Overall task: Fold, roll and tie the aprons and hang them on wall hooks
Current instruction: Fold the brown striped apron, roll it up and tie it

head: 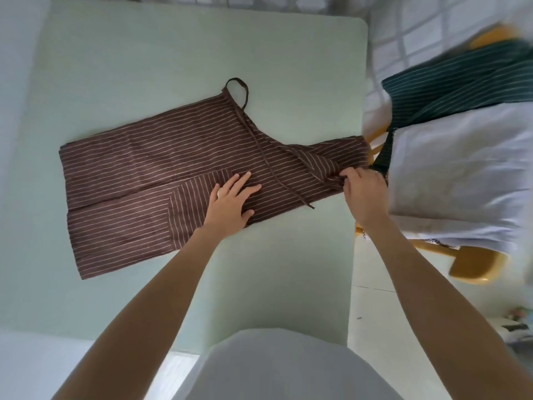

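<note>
A brown apron with thin pale stripes [150,174] lies folded lengthwise on the pale green table [173,67]. Its neck loop [240,88] sticks out at the far edge, and a tie strap [271,168] trails across the cloth toward me. My left hand [232,203] presses flat on the apron's middle with fingers spread. My right hand [363,192] pinches the apron's bib end near the table's right edge, fingers curled into the fabric.
A dark green striped apron [450,85] is draped over white cloth [461,174] on a yellow wooden chair [473,264] to the right of the table. Tiled floor shows beyond the table's right edge.
</note>
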The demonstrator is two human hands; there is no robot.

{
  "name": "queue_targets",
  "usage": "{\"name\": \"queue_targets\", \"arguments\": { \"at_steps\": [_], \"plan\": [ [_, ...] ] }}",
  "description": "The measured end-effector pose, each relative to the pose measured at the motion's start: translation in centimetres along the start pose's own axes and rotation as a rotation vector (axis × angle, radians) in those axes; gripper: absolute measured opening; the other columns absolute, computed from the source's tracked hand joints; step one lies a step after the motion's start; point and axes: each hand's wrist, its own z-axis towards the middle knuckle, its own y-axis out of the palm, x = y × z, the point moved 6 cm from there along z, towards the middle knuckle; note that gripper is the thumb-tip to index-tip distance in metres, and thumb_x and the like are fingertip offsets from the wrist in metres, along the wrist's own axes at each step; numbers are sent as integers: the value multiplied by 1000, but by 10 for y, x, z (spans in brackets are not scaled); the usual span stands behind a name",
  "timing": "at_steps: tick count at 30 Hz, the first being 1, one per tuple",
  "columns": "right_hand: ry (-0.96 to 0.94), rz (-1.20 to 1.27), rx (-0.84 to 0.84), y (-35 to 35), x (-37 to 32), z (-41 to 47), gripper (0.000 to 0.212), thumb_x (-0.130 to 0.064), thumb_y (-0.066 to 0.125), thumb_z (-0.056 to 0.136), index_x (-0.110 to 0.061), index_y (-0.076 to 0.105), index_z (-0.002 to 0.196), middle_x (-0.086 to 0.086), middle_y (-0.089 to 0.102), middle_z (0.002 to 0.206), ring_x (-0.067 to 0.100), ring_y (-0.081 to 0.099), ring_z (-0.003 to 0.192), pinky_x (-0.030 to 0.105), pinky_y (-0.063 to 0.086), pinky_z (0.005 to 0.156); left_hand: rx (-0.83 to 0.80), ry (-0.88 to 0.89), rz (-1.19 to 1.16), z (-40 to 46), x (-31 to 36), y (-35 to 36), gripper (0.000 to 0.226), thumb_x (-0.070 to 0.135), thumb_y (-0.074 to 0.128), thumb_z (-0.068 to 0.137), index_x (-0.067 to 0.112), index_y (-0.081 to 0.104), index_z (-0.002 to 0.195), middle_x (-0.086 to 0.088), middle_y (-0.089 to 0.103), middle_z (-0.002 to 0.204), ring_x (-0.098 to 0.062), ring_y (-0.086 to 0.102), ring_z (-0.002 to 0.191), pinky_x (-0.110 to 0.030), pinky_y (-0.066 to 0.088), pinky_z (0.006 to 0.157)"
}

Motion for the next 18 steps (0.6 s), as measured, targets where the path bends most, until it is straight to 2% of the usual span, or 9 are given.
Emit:
{"name": "queue_targets", "arguments": {
  "at_steps": [2, 3, 5, 9, 12, 14, 16, 18],
  "plan": [
    [-57, 117, -41, -5, 6, -6, 20, -10, 50, 93, -10, 60, 111, 11, 66, 87, 28, 61, 76, 33, 46, 62, -26, -33, 1, -10, 0, 3, 61, 29, 59, 89, 40, 28, 141, 12, 6, 157, -12, -1, 145, -51, 3, 116],
    [-70, 195, -61, -6, 8, -8, 21, -10, 47, 94, -12, 57, 113, 9, 65, 87, 25, 61, 74, 33, 47, 60, -31, -53, -1, -15, -2, 3, 62, 27, 61, 88, 40, 30, 140, 13, 8, 157, -12, 0, 145, -53, 3, 115],
    [-33, 325, -99, -8, 17, -13, 25, -12, 43, 97, -14, 52, 120, 7, 65, 90, 21, 60, 76, 34, 50, 64, -32, -109, -13, -24, -3, 4, 64, 20, 64, 84, 38, 33, 138, 13, 10, 156, -11, 1, 145, -56, 3, 114],
    [252, 412, -27, -11, 53, -17, 26, -19, 44, 98, -15, 50, 123, 7, 62, 108, 22, 59, 94, 29, 45, 76, 41, -217, -86, -29, 4, 5, 61, 8, 62, 81, 31, 42, 134, 9, 22, 153, -16, 12, 143, -53, 6, 114],
    [287, 387, 11, -16, 64, -27, 29, -36, 51, 94, -13, 52, 112, 6, 58, 102, 20, 56, 89, 26, 38, 72, 253, -241, -195, -20, 23, -4, 36, 23, 60, 88, 21, 55, 123, 0, 52, 133, -23, 43, 126, -44, 30, 108],
    [235, 350, -31, -14, 54, -38, 38, -50, 58, 85, -16, 50, 99, 1, 56, 88, 15, 54, 77, 26, 38, 65, 337, -276, -291, -9, 41, -11, 37, 40, 57, 89, 18, 55, 118, 2, 62, 112, -18, 55, 106, -36, 45, 92],
    [164, 266, -79, -7, 37, -47, 49, -59, 64, 76, -17, 48, 96, -1, 55, 85, 15, 54, 73, 26, 42, 61, 293, -345, -334, 5, 56, -11, 49, 51, 59, 85, 17, 48, 118, 5, 60, 100, -13, 56, 92, -31, 48, 78],
    [113, 189, -85, -2, 24, -51, 59, -61, 67, 72, -17, 49, 106, 2, 58, 96, 19, 57, 82, 29, 47, 67, 213, -398, -311, 17, 66, -6, 54, 46, 65, 82, 14, 41, 118, 0, 59, 101, -18, 58, 90, -32, 46, 73]
  ]
}}
